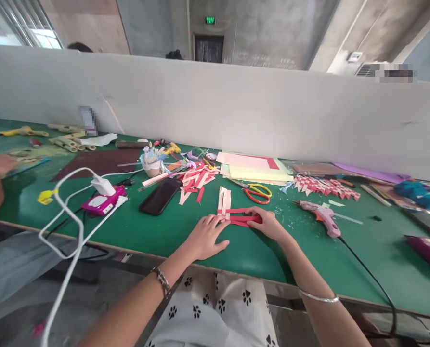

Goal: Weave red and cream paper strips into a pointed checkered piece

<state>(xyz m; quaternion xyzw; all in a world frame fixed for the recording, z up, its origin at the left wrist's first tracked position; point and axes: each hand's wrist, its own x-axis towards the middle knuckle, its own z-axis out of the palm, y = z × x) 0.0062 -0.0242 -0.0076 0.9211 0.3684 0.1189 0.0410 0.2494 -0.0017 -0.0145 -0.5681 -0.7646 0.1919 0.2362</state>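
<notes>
— Head view: what are your hands doing on the green table (135,226)?

— Your left hand (205,236) lies flat, fingers spread, pinning the woven paper strips (232,212) near the table's front edge so they cannot shift. Your right hand (267,222) pinches a red strip (245,219) at the weave's right side.

— Room to move?

— Bare table lies left toward the phone (160,196); scissors (256,191) sit just behind, the glue gun (323,217) to the right, apart.
</notes>
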